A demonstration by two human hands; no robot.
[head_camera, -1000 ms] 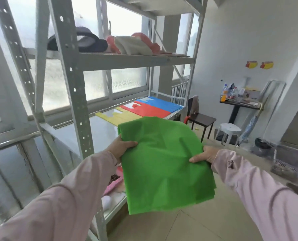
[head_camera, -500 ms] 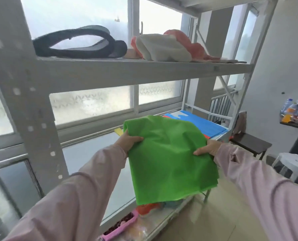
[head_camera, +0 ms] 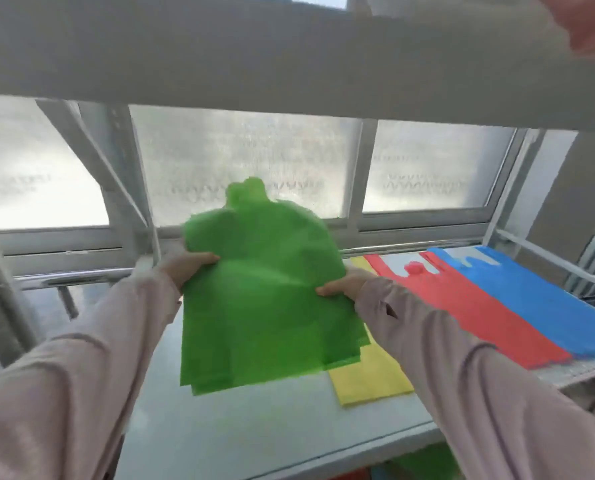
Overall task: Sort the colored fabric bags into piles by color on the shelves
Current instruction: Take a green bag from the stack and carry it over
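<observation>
A stack of green fabric bags (head_camera: 265, 299) hangs over the white shelf (head_camera: 240, 427), held at both side edges. My left hand (head_camera: 185, 266) grips its left edge and my right hand (head_camera: 344, 284) grips its right edge. The green stack's lower right corner overlaps a yellow bag pile (head_camera: 369, 375) lying flat on the shelf. To the right of the yellow pile lie a red bag pile (head_camera: 469, 313) and a blue bag pile (head_camera: 545, 306), side by side. The green bags are blurred by motion.
The upper shelf's grey beam (head_camera: 289, 60) crosses the top of the view, close overhead. A slanted metal upright (head_camera: 116, 174) stands behind my left hand. Frosted windows (head_camera: 247, 168) back the shelf. Bare shelf surface shows left of and in front of the yellow pile.
I have stepped up to the shelf and carried the green bags forward over it, beside the yellow pile. Both hands keep their grip on the edges.
</observation>
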